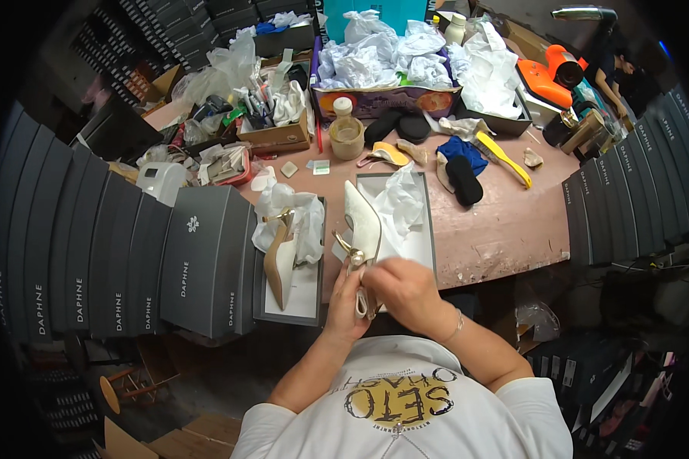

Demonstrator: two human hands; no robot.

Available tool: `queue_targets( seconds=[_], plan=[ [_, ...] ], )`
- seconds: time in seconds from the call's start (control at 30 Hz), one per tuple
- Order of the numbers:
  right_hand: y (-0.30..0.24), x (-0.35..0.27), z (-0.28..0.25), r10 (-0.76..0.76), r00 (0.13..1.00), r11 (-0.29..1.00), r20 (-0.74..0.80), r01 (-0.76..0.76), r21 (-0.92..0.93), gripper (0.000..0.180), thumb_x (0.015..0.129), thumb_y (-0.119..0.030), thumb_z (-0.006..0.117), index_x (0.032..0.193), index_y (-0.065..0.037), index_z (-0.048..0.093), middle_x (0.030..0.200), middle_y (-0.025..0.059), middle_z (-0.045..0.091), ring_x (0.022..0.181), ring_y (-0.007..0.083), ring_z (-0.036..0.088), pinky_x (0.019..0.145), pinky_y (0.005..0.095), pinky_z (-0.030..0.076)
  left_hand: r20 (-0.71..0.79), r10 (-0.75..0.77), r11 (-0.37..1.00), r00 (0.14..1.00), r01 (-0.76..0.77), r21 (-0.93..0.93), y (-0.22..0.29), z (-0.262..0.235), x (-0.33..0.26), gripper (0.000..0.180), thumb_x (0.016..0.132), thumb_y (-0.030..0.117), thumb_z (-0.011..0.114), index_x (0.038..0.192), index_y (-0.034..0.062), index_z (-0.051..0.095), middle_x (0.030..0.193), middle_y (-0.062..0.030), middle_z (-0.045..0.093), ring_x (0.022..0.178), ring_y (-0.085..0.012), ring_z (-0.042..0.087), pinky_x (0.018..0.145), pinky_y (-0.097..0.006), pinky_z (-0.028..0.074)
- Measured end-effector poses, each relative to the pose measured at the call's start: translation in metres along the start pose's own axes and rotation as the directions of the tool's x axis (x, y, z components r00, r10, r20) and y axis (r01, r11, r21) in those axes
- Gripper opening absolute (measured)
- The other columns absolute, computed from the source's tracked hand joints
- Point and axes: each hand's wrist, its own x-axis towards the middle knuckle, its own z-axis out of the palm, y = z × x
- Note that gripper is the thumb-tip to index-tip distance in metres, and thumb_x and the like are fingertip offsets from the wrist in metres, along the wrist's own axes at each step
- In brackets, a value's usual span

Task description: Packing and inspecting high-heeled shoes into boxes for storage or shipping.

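A white pointed high-heeled shoe (365, 222) with a gold heel is in my left hand (347, 306), whose fingers are wrapped round its back end. A pale strap or band hangs by those fingers. My right hand (406, 289) is curled in a pinch right beside the shoe's back end, slightly blurred; what its fingertips hold is hidden. The matching shoe (278, 269) lies on its side, tan sole showing, with white tissue paper (305, 210) in a grey box part (306, 300) to the left. Behind the held shoe sits another white-lined grey box part (423, 229) with crumpled tissue.
Grey shoe boxes (199, 264) stand in rows on the left, and more (628, 183) on the right. Across the table (505, 237) are a glue jar (347, 138), a yellow-handled brush (504, 159), black pads (463, 180), a carton (386, 99) of crumpled tissue and an orange tool (545, 83). Another person (616, 76) is at far right.
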Motion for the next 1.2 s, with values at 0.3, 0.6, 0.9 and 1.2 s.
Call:
queue_targets(
  seconds=[0.3, 0.6, 0.9, 1.2],
  plan=[
    [-0.008, -0.011, 0.002, -0.014, 0.999, 0.999, 0.039, 0.013, 0.032, 0.012, 0.071, -0.010, 0.064, 0.083, -0.012, 0.062, 0.071, 0.0030, 0.056, 0.061, 0.0214, 0.058, 0.054, 0.0331, 0.046, 0.040, -0.034, 0.997, 0.999, 0.031, 0.072, 0.010, -0.009, 0.008, 0.023, 0.097, 0.023, 0.045, 0.104, 0.0028, 0.055, 0.082, -0.0056, 0.062, 0.072, -0.0142, 0.062, 0.066, -0.028, 0.053],
    [-0.013, 0.009, -0.023, 0.164, 0.985, 0.894, -0.054, -0.126, 0.429, 0.014, 0.078, 0.004, 0.068, 0.088, -0.004, 0.061, 0.080, 0.0090, 0.061, 0.067, 0.0235, 0.059, 0.058, 0.0310, 0.047, 0.221, -0.095, 0.989, 0.971, 0.117, -0.088, 0.042, -0.013, 0.016, 0.035, 0.097, 0.028, 0.039, 0.100, -0.0026, 0.054, 0.073, -0.0090, 0.058, 0.065, -0.0195, 0.060, 0.063, -0.028, 0.052],
    [-0.019, -0.013, -0.020, 0.221, 0.974, 0.871, 0.054, -0.222, 0.439, 0.016, 0.079, 0.001, 0.069, 0.094, -0.003, 0.063, 0.083, 0.0095, 0.060, 0.070, 0.0235, 0.061, 0.061, 0.0308, 0.049, 0.144, -0.078, 0.964, 0.987, 0.112, -0.241, 0.040, -0.008, 0.016, 0.031, 0.093, 0.024, 0.047, 0.098, -0.0042, 0.058, 0.085, -0.0119, 0.060, 0.068, -0.0185, 0.056, 0.065, -0.030, 0.050],
    [-0.019, 0.004, 0.019, 0.132, 0.989, 0.985, 0.073, -0.139, 0.098, 0.017, 0.073, -0.001, 0.064, 0.087, -0.011, 0.061, 0.082, 0.0041, 0.060, 0.066, 0.0199, 0.062, 0.053, 0.0300, 0.050, -0.099, 0.095, 0.994, 0.991, -0.089, 0.063, 0.020, -0.010, 0.015, 0.037, 0.097, 0.034, 0.044, 0.102, -0.0007, 0.055, 0.078, -0.0057, 0.060, 0.071, -0.0138, 0.060, 0.066, -0.027, 0.050]
  ],
)
